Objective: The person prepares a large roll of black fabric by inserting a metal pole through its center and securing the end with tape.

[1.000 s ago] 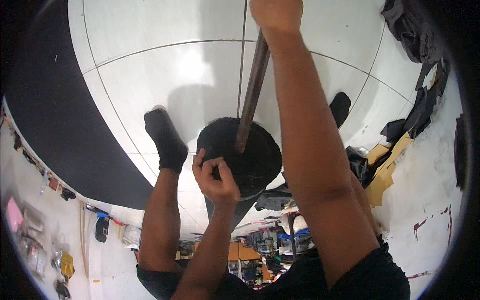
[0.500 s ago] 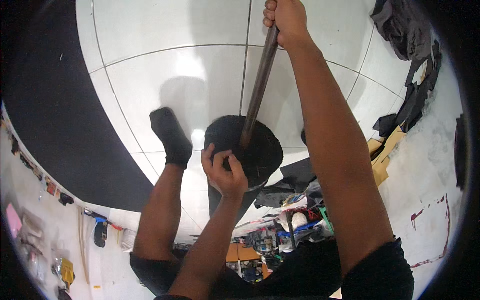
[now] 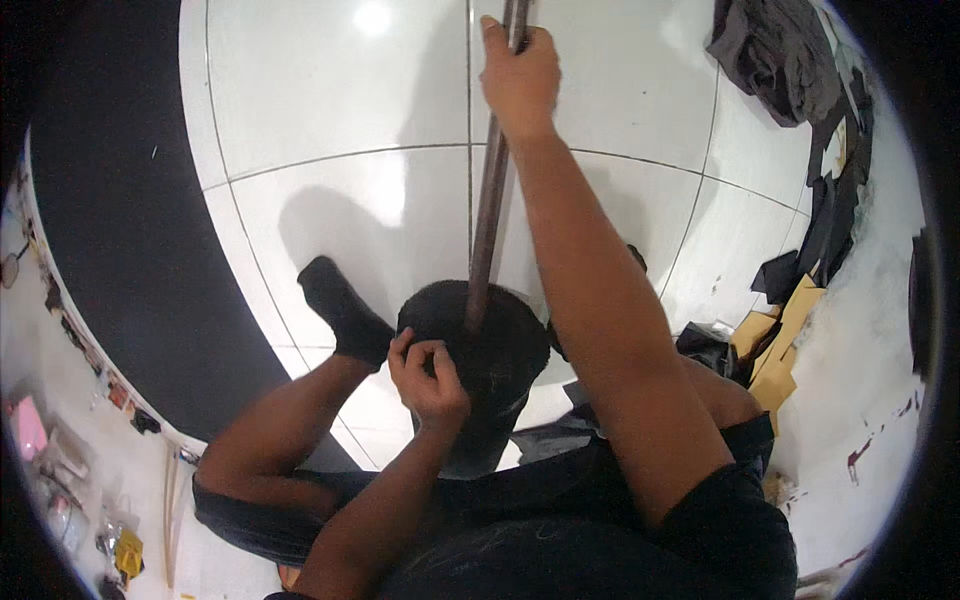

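A long dark metal pole [image 3: 486,215] leans slightly, its rusty lower end standing in or on the top of a black, rough-surfaced cylinder [image 3: 500,350]. Whether the end goes inside the cylinder I cannot tell. High up on the pole, my right hand [image 3: 523,85] is wrapped round it, with one finger or the thumb sticking up beside the shaft. At the cylinder's left rim rests my left hand [image 3: 432,385], its fingers curled in toward the thumb. What those fingers hold, if anything, is too small or dark to make out.
The cylinder stands between my bent legs on white floor tiles [image 3: 310,90]. A wide black strip [image 3: 110,230] runs along the left. Dark crumpled cloth [image 3: 775,60] lies at the far right, with black scraps and tan cardboard pieces [image 3: 785,335] nearer along the wall.
My right hand has moved left, and the pole now stands steeper. The left hand stays curled at the cylinder's rim. The whole view has shifted, so the cylinder sits lower in it.
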Tool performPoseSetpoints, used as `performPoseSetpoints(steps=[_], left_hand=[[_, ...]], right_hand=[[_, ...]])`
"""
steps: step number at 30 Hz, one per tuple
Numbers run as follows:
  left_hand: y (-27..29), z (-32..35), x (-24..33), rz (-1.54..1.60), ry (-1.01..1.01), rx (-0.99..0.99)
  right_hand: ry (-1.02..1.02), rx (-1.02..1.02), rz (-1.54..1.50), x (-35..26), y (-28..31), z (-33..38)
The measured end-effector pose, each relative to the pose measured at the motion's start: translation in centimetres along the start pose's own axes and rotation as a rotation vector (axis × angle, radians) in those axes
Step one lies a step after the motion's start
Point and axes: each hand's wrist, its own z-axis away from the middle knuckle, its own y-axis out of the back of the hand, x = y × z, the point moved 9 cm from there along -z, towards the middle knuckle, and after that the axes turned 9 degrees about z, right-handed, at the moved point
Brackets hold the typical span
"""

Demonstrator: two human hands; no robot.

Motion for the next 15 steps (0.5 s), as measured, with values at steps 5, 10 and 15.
performPoseSetpoints(steps=[5,10,15], left_hand=[[-0.3,0.1,0.1,0.005,0.045,-0.022],[0.2,0.2,-0.1,0.013,-0.01,-0.008],[0.2,-0.1,0.2,0.058,-0.009,-0.013]], right_hand=[[-0.247,-0.317,-0.425,0.2,-2.5,0.5],[-0.387,-0.587,-0.43,-0.3,-2.8,-0.9],[-0.232,-0.549,-0.577,-1.6,-4.2,-5.0]])
